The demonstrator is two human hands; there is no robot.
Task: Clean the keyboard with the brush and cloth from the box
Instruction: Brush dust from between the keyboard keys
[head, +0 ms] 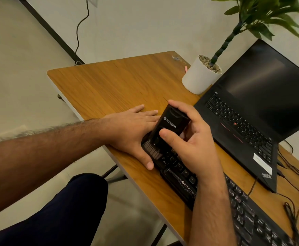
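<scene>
The right hand (189, 139) grips a black brush (164, 134), thumb across its printed face and fingers curled over the far end. The bristles (152, 150) point down and meet the left end of the black Zebronics keyboard (216, 196), which lies on the wooden desk (118, 86) in front of the open ThinkPad laptop (251, 121). The left hand (132, 128) lies flat, fingers straight and slightly spread, its palm edge against the keyboard's left end, apparently bracing it. No cloth or box appears in view.

Judgement: brushing is under way at the first key columns. To do it well, the bristles should be drawn along the gaps between key rows in short strokes towards one edge, with light pressure so no key is pressed. The left hand should hold the keyboard firm. Loose cables (294, 215) at the right warrant care, as does the potted plant (202, 75).
</scene>
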